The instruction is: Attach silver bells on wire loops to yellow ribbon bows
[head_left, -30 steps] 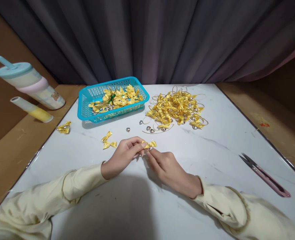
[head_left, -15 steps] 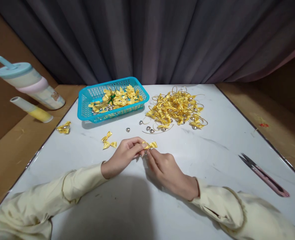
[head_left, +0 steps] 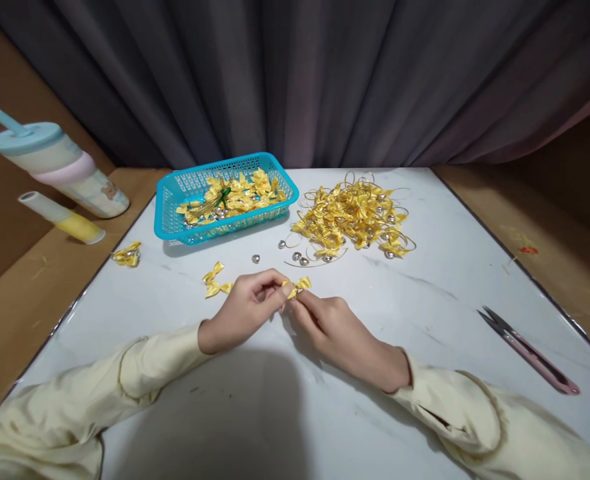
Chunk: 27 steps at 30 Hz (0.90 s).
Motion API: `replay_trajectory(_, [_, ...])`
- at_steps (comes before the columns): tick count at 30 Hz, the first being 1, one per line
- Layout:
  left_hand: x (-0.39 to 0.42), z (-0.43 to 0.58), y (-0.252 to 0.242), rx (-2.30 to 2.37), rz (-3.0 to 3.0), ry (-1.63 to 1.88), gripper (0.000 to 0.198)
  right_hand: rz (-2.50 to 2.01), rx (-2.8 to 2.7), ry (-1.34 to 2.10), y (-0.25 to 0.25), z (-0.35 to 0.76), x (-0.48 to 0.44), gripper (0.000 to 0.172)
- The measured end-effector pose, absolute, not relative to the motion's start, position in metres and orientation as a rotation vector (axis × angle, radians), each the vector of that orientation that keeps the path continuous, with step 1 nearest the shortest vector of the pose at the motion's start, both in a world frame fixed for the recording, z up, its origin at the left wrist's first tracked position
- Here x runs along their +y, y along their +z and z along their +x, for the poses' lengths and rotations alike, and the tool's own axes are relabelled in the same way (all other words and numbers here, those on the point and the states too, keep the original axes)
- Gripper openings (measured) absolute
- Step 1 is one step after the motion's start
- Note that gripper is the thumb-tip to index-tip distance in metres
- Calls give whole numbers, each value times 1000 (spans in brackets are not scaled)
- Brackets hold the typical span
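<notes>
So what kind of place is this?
Probably a little craft spot: a blue basket holds yellow bows, a heap beside it has more bows with silvery charms, and pink-handled snips lie nearby.

Soft light whitens the table (head_left: 415, 307); a broad shadow pools lower centre, and the curtain (head_left: 299, 87) above hangs dim.

One camera, worn on the person's head, is looking forward and down over a white table (head_left: 425, 287). It is sitting near enough that the sleeves (head_left: 159, 363) are entering from the lower corners, with the left hand (head_left: 249, 303) and right hand (head_left: 347, 337) falling just below the middle. The wide view is stretching from a cup (head_left: 69, 170) at left to scissors (head_left: 532, 353) at right, and is reaching a curtain (head_left: 299, 80) beyond the table's far edge.
</notes>
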<state>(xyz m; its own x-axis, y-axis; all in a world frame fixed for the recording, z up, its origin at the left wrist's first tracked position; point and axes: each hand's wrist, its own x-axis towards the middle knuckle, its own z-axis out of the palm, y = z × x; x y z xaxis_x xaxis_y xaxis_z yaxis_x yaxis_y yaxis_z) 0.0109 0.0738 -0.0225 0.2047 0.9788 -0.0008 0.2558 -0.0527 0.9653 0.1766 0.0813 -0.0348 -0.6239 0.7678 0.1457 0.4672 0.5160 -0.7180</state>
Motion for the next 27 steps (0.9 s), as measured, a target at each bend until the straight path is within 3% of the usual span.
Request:
replay_trajectory(14, [69, 9, -33, 1199, 2065, 1086, 11, -928, -2317, 880, -41, 178, 76, 25])
replay_trajectory(27, [69, 11, -29, 1260, 1863, 1038, 18, -967, -2277, 956, -36, 178, 77, 27])
